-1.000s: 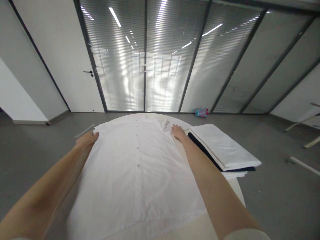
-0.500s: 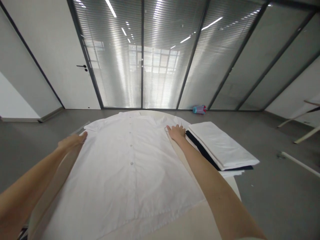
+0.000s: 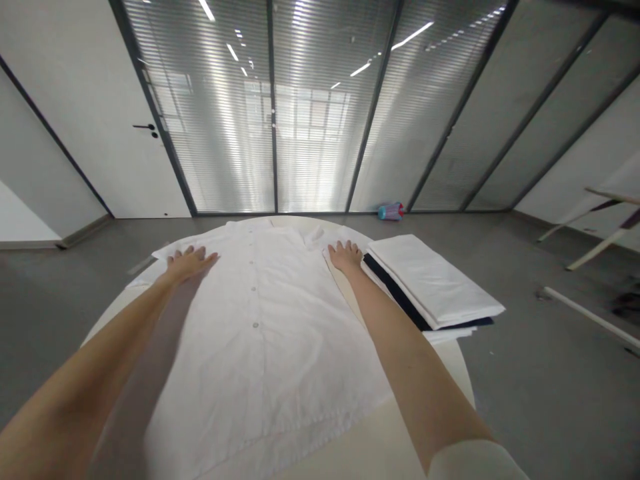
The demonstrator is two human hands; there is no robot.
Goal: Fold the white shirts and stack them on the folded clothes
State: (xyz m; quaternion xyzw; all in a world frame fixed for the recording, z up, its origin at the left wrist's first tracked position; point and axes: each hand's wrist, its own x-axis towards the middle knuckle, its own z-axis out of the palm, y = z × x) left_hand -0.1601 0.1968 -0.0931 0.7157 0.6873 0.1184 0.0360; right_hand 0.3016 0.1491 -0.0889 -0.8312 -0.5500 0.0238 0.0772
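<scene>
Resting spread left hand [image 3: 190, 264] and spread right hand [image 3: 345, 256], palms down, on white button shirt [image 3: 260, 347] near the collar — shirt lying flat on round table [image 3: 457, 373], not yet folded; folded clothes stack [image 3: 430, 280] sitting just beside it.

bright daylight glares through the window blinds [image 3: 310, 113], soft shadow crosses the shirt [image 3: 270, 347], frame edges bowed.

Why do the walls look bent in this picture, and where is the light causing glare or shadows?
In the head view, the wide lens makes the dark window frames lean toward the top centre; ceiling lights glare across the slatted blinds; the left forearm casts a soft shadow on the white shirt.
</scene>
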